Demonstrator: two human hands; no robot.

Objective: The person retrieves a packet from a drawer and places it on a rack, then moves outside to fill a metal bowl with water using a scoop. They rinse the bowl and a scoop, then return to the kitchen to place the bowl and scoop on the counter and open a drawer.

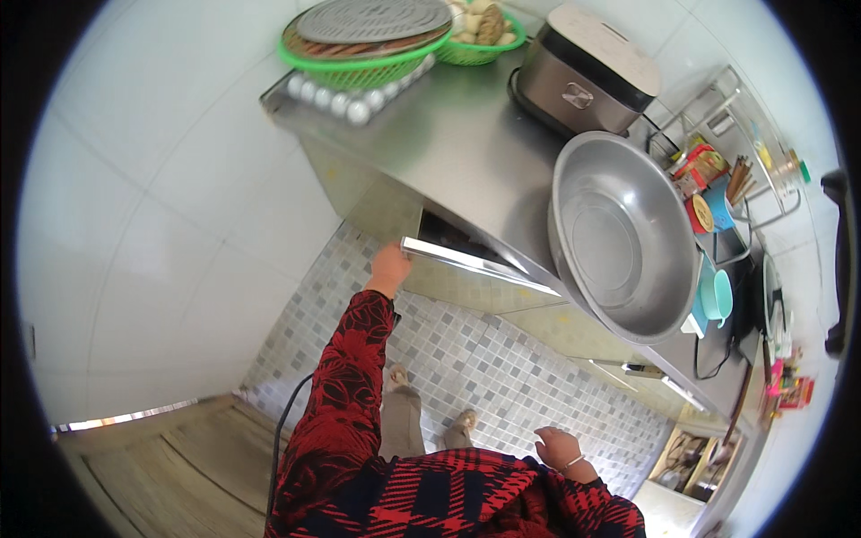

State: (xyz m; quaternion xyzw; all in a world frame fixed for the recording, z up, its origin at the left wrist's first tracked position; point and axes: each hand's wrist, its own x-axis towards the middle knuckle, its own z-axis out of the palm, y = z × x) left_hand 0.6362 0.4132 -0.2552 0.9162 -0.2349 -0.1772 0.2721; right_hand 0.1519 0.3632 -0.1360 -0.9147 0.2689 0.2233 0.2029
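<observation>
My left hand (390, 267) is at the outer end of a partly open cabinet door (464, 282) with a bright metal edge, below the steel countertop (464, 141). Its fingers are mostly hidden behind that edge, so the grip does not show clearly. Through the gap the cabinet's inside looks dark. My right hand (559, 449), a bracelet at its wrist, hangs low over the tiled floor, touching nothing visible; its fingers are partly curled. A large grey metal basin (605, 235) rests on the countertop, right of the door.
A rice cooker (585, 74) stands behind the basin. At the counter's left end, a green basket (363, 70) sits over a tray of eggs (340, 101). Metal rack (730, 107), turquoise cup (716, 296) and cables are at the right. A wooden door (175, 471) is lower left.
</observation>
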